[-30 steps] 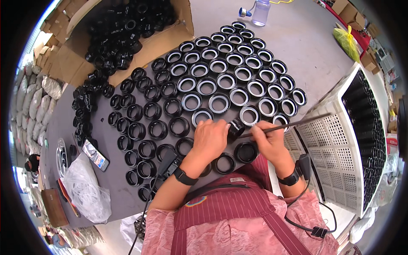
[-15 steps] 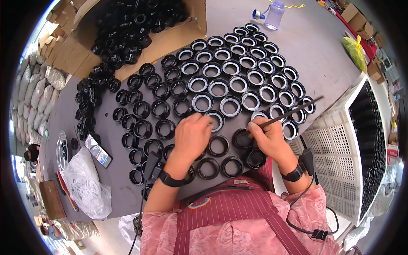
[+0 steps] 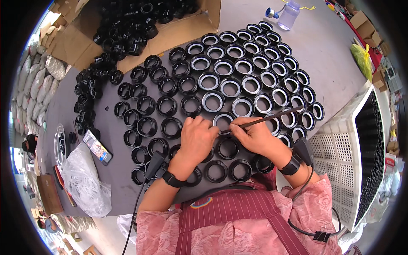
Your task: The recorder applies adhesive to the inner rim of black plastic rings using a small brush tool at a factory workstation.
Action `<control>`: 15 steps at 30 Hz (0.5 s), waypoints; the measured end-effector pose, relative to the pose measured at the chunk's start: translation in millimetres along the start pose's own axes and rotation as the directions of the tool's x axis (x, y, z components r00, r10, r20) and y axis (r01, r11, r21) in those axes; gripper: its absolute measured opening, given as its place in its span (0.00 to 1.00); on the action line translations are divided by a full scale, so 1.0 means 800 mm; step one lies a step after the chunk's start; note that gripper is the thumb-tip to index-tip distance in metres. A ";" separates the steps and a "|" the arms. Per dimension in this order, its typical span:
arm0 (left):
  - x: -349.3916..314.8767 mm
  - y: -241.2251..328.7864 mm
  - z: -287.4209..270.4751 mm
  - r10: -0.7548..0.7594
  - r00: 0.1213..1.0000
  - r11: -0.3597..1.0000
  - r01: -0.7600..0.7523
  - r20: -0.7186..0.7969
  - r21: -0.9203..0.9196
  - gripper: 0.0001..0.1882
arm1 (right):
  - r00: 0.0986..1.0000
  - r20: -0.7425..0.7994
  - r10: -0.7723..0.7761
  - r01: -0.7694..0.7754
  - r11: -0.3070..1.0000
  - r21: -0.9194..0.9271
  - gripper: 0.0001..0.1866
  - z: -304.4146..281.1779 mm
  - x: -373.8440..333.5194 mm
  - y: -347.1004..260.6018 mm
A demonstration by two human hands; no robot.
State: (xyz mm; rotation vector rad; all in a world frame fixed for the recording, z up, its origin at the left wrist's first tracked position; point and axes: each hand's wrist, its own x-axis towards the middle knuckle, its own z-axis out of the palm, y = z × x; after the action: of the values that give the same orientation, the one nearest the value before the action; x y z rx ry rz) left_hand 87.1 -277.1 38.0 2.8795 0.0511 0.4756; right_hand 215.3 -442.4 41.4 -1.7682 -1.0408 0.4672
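Observation:
My left hand (image 3: pixel 199 138) is closed, its fingers curled together beside the near left edge of a black ring with a pale inner band (image 3: pixel 223 122). What its fingertips hold, if anything, is hidden. Pinched in my right hand (image 3: pixel 253 135) is a thin dark rod (image 3: pixel 272 117), its long end slanting up to the right over other rings. The fingertips of both hands are close together at that ring's near side, where a small dark curved piece (image 3: pixel 225 132) shows between them. Plain black rings (image 3: pixel 228 148) stand just below my hands.
Many pale-banded rings (image 3: pixel 243 106) spread to the far right, plain black ones (image 3: pixel 166 105) to the left. Behind is a cardboard box (image 3: pixel 187 39) of loose black rings. A white crate (image 3: pixel 333 159) stands at right; a phone (image 3: pixel 97 147) and plastic bag (image 3: pixel 85 180) lie left.
My right hand has moved left with the rod, from the rings at the right toward my left hand. My left hand stays by the same ring. The whole view has shifted slightly.

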 end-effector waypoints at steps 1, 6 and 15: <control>-0.001 0.000 0.001 -0.008 1.000 1.000 0.008 0.004 0.002 0.09 | 1.000 0.003 0.001 -0.001 1.000 0.000 0.08 -0.004 0.003 -0.004; 0.002 0.003 0.002 -0.002 1.000 1.000 0.002 -0.003 0.023 0.09 | 0.996 0.086 0.000 0.029 0.943 -0.330 0.06 -0.026 0.020 -0.035; 0.002 -0.002 0.007 0.013 1.000 0.999 -0.012 -0.018 0.049 0.06 | 0.980 -0.011 -0.201 0.194 0.960 -0.204 0.04 0.008 0.033 -0.012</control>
State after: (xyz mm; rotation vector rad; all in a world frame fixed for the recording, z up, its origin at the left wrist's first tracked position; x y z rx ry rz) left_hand 90.1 -277.0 32.8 2.9247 0.0480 0.5098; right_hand 221.3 -415.5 50.5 -1.8174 -1.2644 0.2141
